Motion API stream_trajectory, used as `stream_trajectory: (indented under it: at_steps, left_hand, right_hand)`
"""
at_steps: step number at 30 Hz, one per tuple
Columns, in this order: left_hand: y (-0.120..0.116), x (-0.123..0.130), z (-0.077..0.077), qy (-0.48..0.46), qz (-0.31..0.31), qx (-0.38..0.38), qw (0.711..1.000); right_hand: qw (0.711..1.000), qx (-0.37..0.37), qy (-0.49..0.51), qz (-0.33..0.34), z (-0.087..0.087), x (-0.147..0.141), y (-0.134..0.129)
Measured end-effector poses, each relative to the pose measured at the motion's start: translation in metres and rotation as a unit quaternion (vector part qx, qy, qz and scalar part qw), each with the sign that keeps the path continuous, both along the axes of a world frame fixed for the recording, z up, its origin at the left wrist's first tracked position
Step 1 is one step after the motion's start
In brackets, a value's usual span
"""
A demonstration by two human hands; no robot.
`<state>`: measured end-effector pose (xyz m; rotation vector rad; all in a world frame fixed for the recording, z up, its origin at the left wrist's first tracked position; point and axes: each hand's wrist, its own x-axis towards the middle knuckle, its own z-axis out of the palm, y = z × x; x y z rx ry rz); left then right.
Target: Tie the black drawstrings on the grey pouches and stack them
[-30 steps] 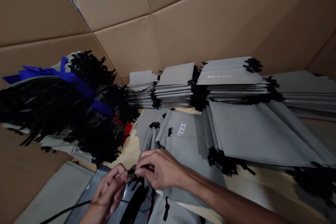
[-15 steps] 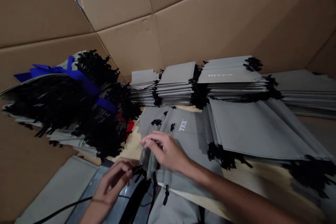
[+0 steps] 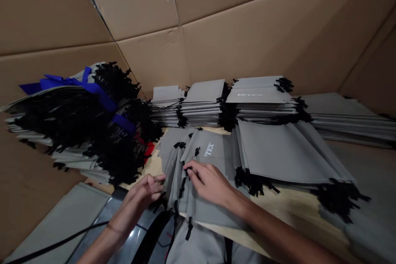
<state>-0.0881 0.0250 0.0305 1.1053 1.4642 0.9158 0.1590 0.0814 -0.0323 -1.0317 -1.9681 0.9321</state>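
Observation:
Several flat grey fabric pieces (image 3: pixel 216 198) with black cord ties lie in front of me, one printed with white letters. My right hand (image 3: pixel 210 179) reaches across them from the right. Its thumb and forefinger are pinched on a black cord tie (image 3: pixel 187 169) at a folded fabric edge. To the left, my left hand (image 3: pixel 147 187) has loosely bent fingers, not closed round anything, with the tips against upright grey folds (image 3: pixel 172 173). More black ties hang from the folds between both hands. Grey fabric also covers the area below them.
A tall pile of grey pieces with black ties (image 3: pixel 71 119), bound by a blue strap (image 3: pixel 99 95), stands at left. Several grey stacks (image 3: pixel 202 107) line the cardboard wall (image 3: pixel 247 29). A fanned stack (image 3: pixel 275 152) sits at right. A black cable (image 3: pixel 62 241) crosses the lower left.
My left hand has left a black tie and moved up and right to the folds. My right hand has shifted down and its fingertips have closed on a tie. The view has tilted slightly.

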Motion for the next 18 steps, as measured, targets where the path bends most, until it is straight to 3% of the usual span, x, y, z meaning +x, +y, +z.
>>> stream_trajectory:
  at_steps: [9,18]
  left_hand:
    - [0.030,0.021,0.005,0.101,-0.014,-0.028,0.994]
    - [0.029,0.049,0.009,0.124,-0.037,-0.038,0.991]
  right_hand:
    - [0.998,-0.018,0.063,-0.016,0.000,0.002,0.009]
    - [0.996,-0.021,0.085,-0.024,0.002,0.007,0.011]
